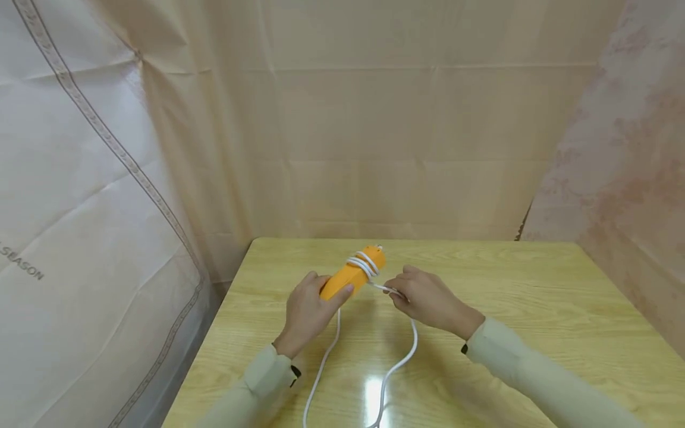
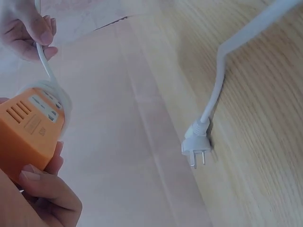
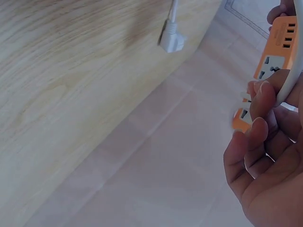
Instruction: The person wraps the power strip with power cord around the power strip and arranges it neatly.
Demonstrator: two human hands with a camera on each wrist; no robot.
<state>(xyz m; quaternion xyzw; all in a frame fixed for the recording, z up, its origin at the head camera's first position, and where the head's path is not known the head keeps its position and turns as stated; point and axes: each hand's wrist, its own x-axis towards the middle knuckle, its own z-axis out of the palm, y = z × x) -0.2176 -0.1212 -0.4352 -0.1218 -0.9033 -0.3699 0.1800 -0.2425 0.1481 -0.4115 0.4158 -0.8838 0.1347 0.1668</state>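
An orange power strip (image 1: 342, 282) is held tilted above the table, its far end up and to the right. My left hand (image 1: 309, 310) grips its near end, thumb along the side. Several turns of white cord (image 1: 363, 265) wrap around the strip near the far end. To the right, my right hand (image 1: 430, 299) pinches the cord a short way from the strip. Below that hand the cord hangs in a loop toward the near edge of the view. White outlets and slots on the strip (image 3: 271, 47) show in the right wrist view.
The cord's white plug (image 2: 196, 143), prongs bare, lies at the wooden table (image 2: 265, 118) in the left wrist view. Beige cloth (image 1: 348, 119) hangs behind the table, with patterned sheets (image 1: 80, 178) at the left and right sides.
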